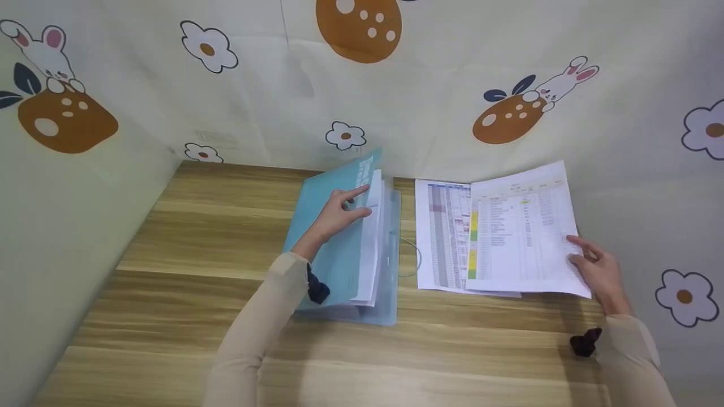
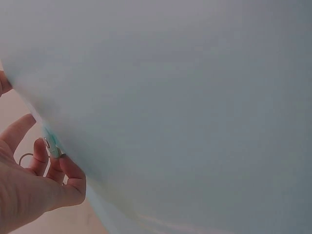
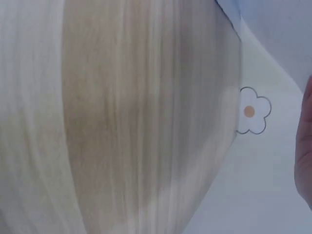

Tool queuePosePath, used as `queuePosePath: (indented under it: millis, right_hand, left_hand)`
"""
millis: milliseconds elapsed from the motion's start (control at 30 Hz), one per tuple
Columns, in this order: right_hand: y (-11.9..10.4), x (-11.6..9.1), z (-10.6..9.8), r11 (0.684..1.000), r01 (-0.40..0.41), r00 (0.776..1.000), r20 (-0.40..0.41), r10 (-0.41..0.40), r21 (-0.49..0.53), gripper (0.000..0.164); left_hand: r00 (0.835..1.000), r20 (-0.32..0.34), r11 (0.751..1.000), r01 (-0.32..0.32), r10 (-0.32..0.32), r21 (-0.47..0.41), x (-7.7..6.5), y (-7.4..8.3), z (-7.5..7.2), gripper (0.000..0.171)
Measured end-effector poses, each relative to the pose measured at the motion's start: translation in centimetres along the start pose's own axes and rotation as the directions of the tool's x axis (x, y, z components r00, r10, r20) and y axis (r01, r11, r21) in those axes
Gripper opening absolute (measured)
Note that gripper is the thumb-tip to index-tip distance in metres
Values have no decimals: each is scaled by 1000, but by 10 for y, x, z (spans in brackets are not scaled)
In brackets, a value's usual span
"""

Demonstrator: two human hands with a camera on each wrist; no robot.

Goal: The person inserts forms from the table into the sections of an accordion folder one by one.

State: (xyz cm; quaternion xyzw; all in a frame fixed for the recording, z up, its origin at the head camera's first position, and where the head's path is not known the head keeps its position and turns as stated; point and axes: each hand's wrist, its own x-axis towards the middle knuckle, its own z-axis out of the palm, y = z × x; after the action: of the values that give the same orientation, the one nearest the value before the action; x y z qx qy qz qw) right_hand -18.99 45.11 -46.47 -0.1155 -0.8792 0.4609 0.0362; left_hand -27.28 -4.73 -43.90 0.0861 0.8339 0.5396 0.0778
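On the left of the wooden table lies a light blue folder (image 1: 325,226), its cover tilted up over white sheets (image 1: 370,249). My left hand (image 1: 342,213) holds the free edge of that cover, index finger and thumb spread apart. In the left wrist view the cover (image 2: 185,117) fills most of the picture, and the left hand (image 2: 36,180) has its fingers bent at the edge. My right hand (image 1: 599,274) pinches the right edge of a printed sheet (image 1: 520,249), which is raised on that side. Only a sliver of the right hand (image 3: 304,151) shows in the right wrist view.
Beneath the raised sheet are more printed pages (image 1: 444,243) with a dense table. A thin elastic loop (image 1: 418,263) sticks out from the folder's right side. Wood-grain table (image 1: 186,294) extends left and in front. A patterned curtain (image 1: 271,102) stands along the back and sides.
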Motion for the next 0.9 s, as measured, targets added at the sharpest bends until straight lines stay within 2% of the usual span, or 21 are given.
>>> queuePosePath:
  millis: [167,333,433,567,700,900]
  right_hand:
    - [-9,-3,3,990,13,999,-37,-7,144,41]
    - [-15,-8,10,944,40,999,-32,-31,329,39]
    - [-18,-12,13,894,46,999,-26,-38,445,39]
    - [-23,-19,17,844,77,997,-39,-66,531,37]
    - [-28,-25,24,809,110,994,-59,-93,577,34]
    - [-35,-30,38,728,126,989,-32,-142,673,34]
  left_hand:
    - [1000,0,1000,22,-22,6,0,-1,-1,52]
    - [999,-1,999,36,-36,14,0,0,-1,52]
    - [999,1,999,35,-35,13,0,0,-1,53]
    - [1000,2,1000,26,-26,11,0,0,-2,53]
    - [1000,0,1000,19,-19,16,1,0,-2,53]
    - [1000,-2,1000,-8,8,1,0,-1,0,52]
